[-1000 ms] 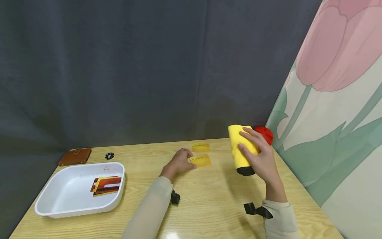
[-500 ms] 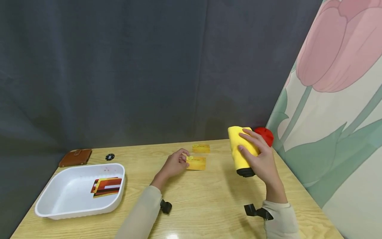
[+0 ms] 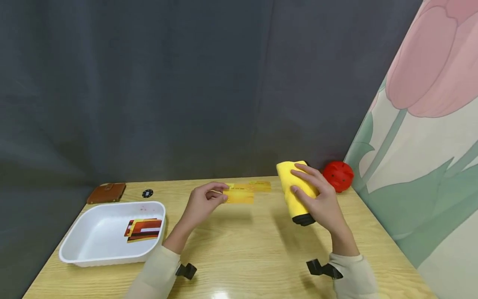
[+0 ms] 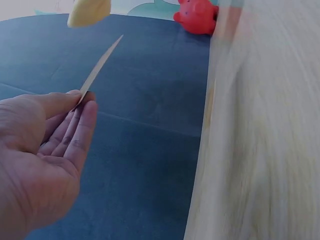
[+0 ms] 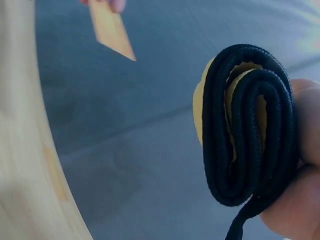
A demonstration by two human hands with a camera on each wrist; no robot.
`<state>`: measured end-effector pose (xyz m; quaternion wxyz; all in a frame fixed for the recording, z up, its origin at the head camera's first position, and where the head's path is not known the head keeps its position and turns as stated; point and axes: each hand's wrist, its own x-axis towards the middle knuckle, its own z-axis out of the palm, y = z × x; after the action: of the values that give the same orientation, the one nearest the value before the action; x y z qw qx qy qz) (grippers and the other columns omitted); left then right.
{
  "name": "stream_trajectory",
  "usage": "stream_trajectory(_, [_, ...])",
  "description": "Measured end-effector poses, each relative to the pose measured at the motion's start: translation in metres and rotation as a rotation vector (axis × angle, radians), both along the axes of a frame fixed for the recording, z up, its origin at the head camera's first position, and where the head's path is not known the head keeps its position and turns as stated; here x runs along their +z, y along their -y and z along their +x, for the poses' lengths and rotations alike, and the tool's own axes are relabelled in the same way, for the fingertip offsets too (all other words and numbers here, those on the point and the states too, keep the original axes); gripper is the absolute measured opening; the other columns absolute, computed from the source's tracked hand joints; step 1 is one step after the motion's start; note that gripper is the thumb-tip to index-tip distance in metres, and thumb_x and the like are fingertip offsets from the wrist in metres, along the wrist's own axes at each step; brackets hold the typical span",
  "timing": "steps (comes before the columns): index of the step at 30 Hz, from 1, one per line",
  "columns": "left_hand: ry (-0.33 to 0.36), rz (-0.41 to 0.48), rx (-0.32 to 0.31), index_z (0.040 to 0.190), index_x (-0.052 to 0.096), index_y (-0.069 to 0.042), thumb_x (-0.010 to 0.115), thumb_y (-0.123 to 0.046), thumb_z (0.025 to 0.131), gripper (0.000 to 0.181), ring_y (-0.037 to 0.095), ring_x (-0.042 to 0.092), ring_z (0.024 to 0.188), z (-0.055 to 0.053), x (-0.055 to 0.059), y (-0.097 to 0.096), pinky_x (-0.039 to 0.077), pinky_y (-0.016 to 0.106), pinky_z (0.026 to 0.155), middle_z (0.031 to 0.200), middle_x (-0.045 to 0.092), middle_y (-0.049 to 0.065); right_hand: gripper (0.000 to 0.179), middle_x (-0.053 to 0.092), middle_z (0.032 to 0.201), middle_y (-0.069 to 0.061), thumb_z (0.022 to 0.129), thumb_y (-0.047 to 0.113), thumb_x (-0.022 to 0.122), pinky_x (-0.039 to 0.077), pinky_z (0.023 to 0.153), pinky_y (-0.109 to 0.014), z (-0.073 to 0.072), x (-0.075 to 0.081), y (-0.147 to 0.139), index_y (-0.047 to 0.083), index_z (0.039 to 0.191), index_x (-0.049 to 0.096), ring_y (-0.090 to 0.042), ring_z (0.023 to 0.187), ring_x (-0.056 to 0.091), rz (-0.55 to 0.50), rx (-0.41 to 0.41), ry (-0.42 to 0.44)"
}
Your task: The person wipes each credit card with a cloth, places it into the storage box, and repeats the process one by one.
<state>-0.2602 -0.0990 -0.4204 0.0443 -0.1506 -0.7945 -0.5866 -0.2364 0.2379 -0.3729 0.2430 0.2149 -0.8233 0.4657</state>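
A white plastic tray point(image 3: 93, 241) on the left holds red and yellow cards point(image 3: 143, 229). Next, the left hand point(image 3: 199, 204) pinches a thin yellow card point(image 3: 240, 194) above the pale wooden table point(image 3: 231, 253). Another yellow card point(image 3: 264, 186) lies farther back. Then the right hand point(image 3: 322, 198) grips a rolled yellow cloth point(image 3: 288, 183) with black edges, left of a round red pig point(image 3: 339, 176).

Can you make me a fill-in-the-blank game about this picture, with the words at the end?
1. The left hand pinches a flat yellow ____.
2. The right hand holds a rolled yellow cloth with a ____ edge.
3. The toy pig on the right is ____.
4. The tray on the left side of the table is ____.

Missing words: card; black; red; white.
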Motion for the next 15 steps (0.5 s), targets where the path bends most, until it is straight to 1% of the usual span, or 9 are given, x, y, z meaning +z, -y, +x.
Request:
stream_trajectory(2, [0.002,0.015,0.012,0.119,0.075,-0.019,0.078,-0.015,0.093,0.026,0.016,0.075,0.094,0.006,0.000,0.005,0.062,0.024,0.079,0.113,0.074,0.007,0.043,0.059,0.148,-0.004,0.090,0.003,0.078,0.050,0.081,-0.011,-0.002,-0.002,0.010,0.016,0.131,0.072,0.000,0.130,0.051,0.041,0.049,-0.011])
stream_trajectory(4, [-0.005,0.033,0.020,0.120,0.075,-0.018,0.079,-0.015,0.092,0.029,0.015,0.075,0.095,0.011,0.000,0.008,0.062,0.024,0.079,0.115,0.073,0.009,0.043,0.059,0.148,-0.004,0.090,0.004,0.078,0.051,0.083,-0.011,-0.002,-0.003,0.022,0.017,0.131,0.072,-0.005,0.133,0.053,0.081,0.108,-0.024])
stream_trajectory(6, [-0.020,0.049,0.027,0.122,0.075,-0.017,0.079,-0.014,0.092,0.031,0.013,0.076,0.095,0.014,-0.001,0.011,0.063,0.023,0.079,0.118,0.073,0.009,0.043,0.059,0.148,-0.004,0.090,0.005,0.079,0.050,0.091,-0.011,-0.002,-0.005,0.034,0.018,0.131,0.072,-0.014,0.137,0.053,0.102,0.169,-0.031])
stream_trajectory(8, [-0.030,0.069,0.037,0.123,0.076,-0.019,0.080,-0.014,0.091,0.032,0.011,0.076,0.094,0.017,-0.001,0.012,0.063,0.023,0.079,0.118,0.073,0.009,0.042,0.059,0.148,-0.004,0.091,0.007,0.079,0.048,0.097,-0.011,-0.001,-0.006,0.046,0.018,0.131,0.072,-0.024,0.140,0.052,0.107,0.218,-0.023])
stream_trajectory(11, [-0.038,0.085,0.061,0.124,0.076,-0.018,0.080,-0.013,0.091,0.033,0.008,0.075,0.093,0.019,-0.004,0.015,0.063,0.023,0.080,0.116,0.072,0.011,0.041,0.059,0.148,-0.005,0.091,0.007,0.079,0.044,0.105,-0.012,0.000,-0.011,0.060,0.017,0.130,0.072,-0.030,0.143,0.051,0.096,0.261,-0.014])
stream_trajectory(14, [-0.028,0.103,0.079,0.124,0.075,-0.014,0.080,-0.011,0.091,0.034,0.009,0.075,0.093,0.020,-0.007,0.016,0.063,0.022,0.079,0.112,0.071,0.014,0.041,0.058,0.149,-0.005,0.091,0.007,0.079,0.045,0.104,-0.013,0.000,-0.017,0.070,0.017,0.131,0.072,-0.030,0.143,0.051,0.089,0.281,-0.011])
stream_trajectory(15, [-0.024,0.107,0.083,0.124,0.075,-0.013,0.080,-0.010,0.090,0.034,0.009,0.075,0.094,0.020,-0.008,0.016,0.063,0.022,0.079,0.112,0.071,0.015,0.041,0.058,0.149,-0.005,0.091,0.007,0.079,0.047,0.102,-0.014,0.000,-0.020,0.073,0.017,0.131,0.072,-0.030,0.142,0.052,0.089,0.290,-0.009])
